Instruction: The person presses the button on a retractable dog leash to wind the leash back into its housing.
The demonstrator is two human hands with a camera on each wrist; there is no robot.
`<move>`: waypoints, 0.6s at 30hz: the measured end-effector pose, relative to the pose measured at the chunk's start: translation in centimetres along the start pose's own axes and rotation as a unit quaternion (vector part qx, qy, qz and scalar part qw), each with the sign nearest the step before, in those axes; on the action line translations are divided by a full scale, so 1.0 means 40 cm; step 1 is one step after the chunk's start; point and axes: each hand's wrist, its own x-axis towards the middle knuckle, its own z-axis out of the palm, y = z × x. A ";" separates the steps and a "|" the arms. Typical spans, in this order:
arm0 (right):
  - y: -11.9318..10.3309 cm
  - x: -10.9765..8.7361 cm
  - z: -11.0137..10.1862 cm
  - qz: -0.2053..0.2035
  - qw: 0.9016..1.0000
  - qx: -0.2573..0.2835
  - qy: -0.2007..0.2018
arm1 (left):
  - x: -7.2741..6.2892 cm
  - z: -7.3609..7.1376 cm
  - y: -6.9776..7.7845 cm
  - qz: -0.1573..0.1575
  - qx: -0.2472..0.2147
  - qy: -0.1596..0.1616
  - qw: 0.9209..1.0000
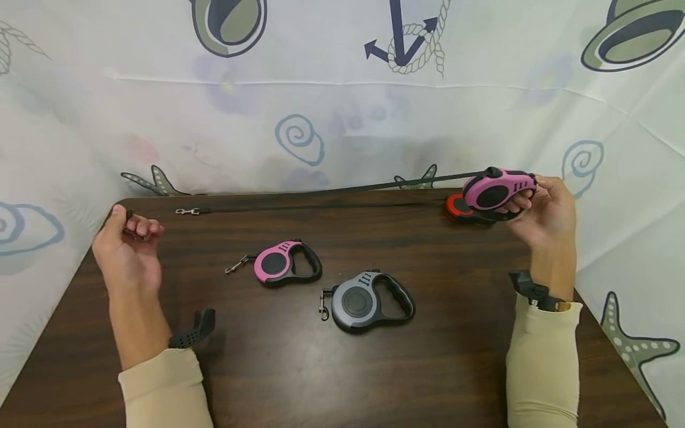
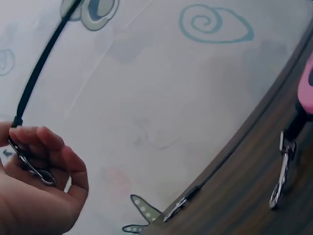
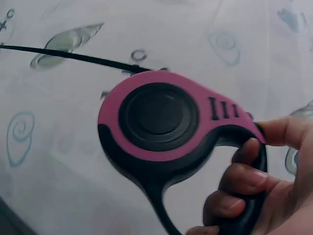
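My right hand [image 1: 553,214] grips the black loop handle of a pink retractable dog leash [image 1: 491,191], raised over the back right of the table. From its housing a black strap [image 1: 374,186] runs out taut to the left. At that strap's far end, my left hand [image 1: 131,258] holds the metal snap clip [image 2: 32,169], its fingers curled around it in the left wrist view. Below the raised leash lies a red retractable leash [image 1: 458,205], partly hidden behind it. Its thin cord [image 1: 321,207] stretches along the table's back to another clip [image 1: 187,211].
A second pink retractable leash [image 1: 274,263] rests mid-table with its clip pointing left. Nearer the front lies a grey one [image 1: 355,302], clip at its left side. Behind the dark wooden table [image 1: 299,374] hangs a white curtain [image 1: 342,101] with sea prints.
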 end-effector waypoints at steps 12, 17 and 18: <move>-0.003 0.042 -0.202 0.205 0.908 -0.355 0.087 | 0.148 -0.094 -0.025 -0.114 0.801 -0.201 0.553; -0.004 0.048 -0.247 0.221 0.854 -0.455 0.124 | 0.188 -0.103 -0.097 -0.084 0.843 -0.255 0.466; -0.001 0.048 -0.250 0.211 0.830 -0.500 0.127 | 0.191 -0.103 -0.107 -0.076 0.849 -0.258 0.456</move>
